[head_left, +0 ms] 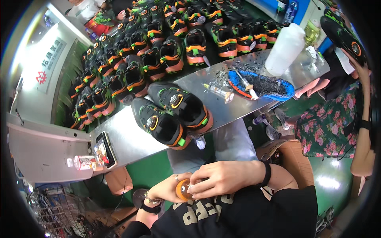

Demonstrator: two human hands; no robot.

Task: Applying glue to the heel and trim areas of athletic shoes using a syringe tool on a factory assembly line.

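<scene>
Close to my body, below the bench edge, my left hand (168,189) is wrapped round a small bottle (183,192) that looks orange. My right hand (216,177) reaches across from the right, its fingers closed at the bottle's top. Those fingers hide the cap, if there is one. Just beyond my hands, a pair of black shoes (176,105) with orange and green trim stands side by side on the metal bench (226,107), heels toward me.
Rows of similar shoes (151,43) cover the far side. Right of the pair lie a blue tray (274,95) of dark scraps and brushes (216,92); a white plastic bottle (285,49) stands behind. A phone (105,150) lies at left. Another person's hand (360,73) holds a shoe (343,37) at right.
</scene>
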